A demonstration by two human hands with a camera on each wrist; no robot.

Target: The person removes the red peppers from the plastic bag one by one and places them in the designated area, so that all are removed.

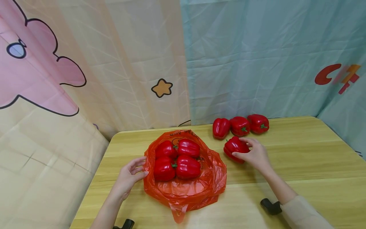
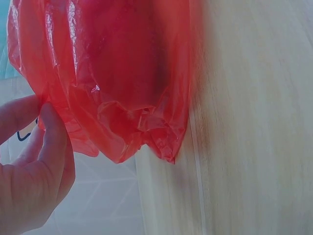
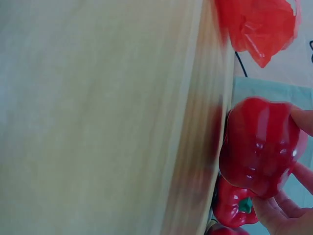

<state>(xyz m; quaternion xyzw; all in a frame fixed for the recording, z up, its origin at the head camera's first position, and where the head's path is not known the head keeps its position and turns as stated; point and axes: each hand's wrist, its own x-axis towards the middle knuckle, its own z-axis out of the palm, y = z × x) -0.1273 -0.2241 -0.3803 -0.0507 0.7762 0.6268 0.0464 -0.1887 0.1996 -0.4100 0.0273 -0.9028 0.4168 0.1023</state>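
A red-orange plastic bag (image 1: pixel 186 190) lies open on the table with several red bell peppers (image 1: pixel 188 166) inside. My left hand (image 1: pixel 128 176) pinches the bag's left rim between thumb and fingers; the left wrist view shows the hand (image 2: pixel 36 161) at the edge of the bag (image 2: pixel 117 132). To the right of the bag, my right hand (image 1: pixel 255 155) grips another red pepper (image 1: pixel 235 149) by its right side. In the right wrist view this pepper (image 3: pixel 261 147) is held between the thumb and fingers of the hand (image 3: pixel 288 196).
Three red peppers (image 1: pixel 240 126) stand in a row at the back edge of the wooden table (image 1: pixel 308 152), behind the right hand. A patterned curtain (image 1: pixel 246 63) hangs behind the table. Dark objects (image 1: pixel 271 206) are near both forearms.
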